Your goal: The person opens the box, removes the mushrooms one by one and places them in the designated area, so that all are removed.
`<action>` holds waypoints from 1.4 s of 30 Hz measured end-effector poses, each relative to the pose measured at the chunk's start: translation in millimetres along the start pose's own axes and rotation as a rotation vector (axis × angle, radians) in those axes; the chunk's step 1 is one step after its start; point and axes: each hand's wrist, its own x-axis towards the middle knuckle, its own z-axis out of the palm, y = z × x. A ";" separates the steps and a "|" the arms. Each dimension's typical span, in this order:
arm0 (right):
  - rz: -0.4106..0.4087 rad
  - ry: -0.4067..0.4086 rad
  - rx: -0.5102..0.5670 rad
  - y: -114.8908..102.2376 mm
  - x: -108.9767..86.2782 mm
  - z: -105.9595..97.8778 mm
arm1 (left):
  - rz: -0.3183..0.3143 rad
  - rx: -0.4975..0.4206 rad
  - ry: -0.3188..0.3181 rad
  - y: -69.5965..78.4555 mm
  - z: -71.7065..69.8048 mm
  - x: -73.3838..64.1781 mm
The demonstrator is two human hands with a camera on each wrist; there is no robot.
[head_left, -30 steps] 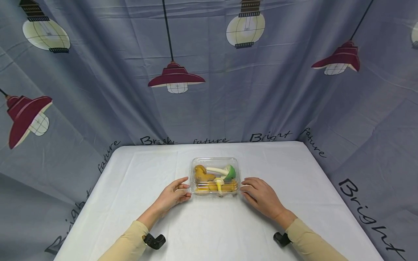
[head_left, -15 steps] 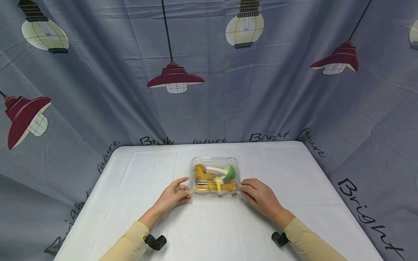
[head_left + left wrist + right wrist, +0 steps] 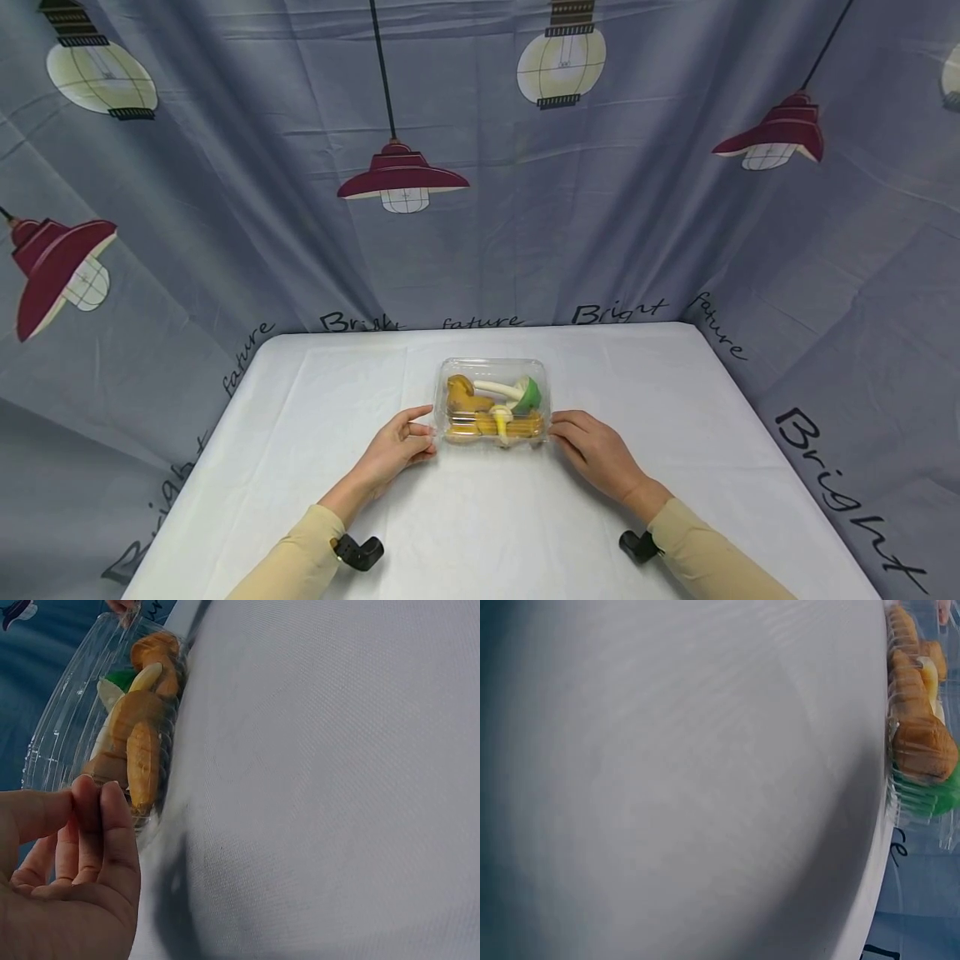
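A clear plastic clamshell box (image 3: 492, 367) sits on the white table, its lid down over several toy mushrooms. Through the lid I see a green-capped mushroom (image 3: 528, 395) with a white stem, a small yellow-stemmed one (image 3: 502, 425) and brown ones (image 3: 467, 398). At the box's left edge, my left hand (image 3: 390, 454) pinches the rim between thumb and fingertips; the left wrist view shows this hand (image 3: 82, 862) close to the box corner. My right hand (image 3: 600, 454) grips the right front edge with bent fingers. The right wrist view shows the box's end (image 3: 922, 750), not this hand.
The white-covered table (image 3: 480, 533) reaches back to a grey-blue curtain (image 3: 480, 267) printed with lamps and lettering. A black wrist camera (image 3: 358, 552) is strapped at the left wrist and another camera (image 3: 639, 547) at the right.
The box has shifted very slightly away from me. My right hand has moved slightly left, closer against the box's edge. My left hand stays nearly in place.
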 end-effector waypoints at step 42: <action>0.057 -0.053 -0.018 -2.0 0.8 5.7 | 0.057 0.249 0.003 -0.5 -4.0 5.2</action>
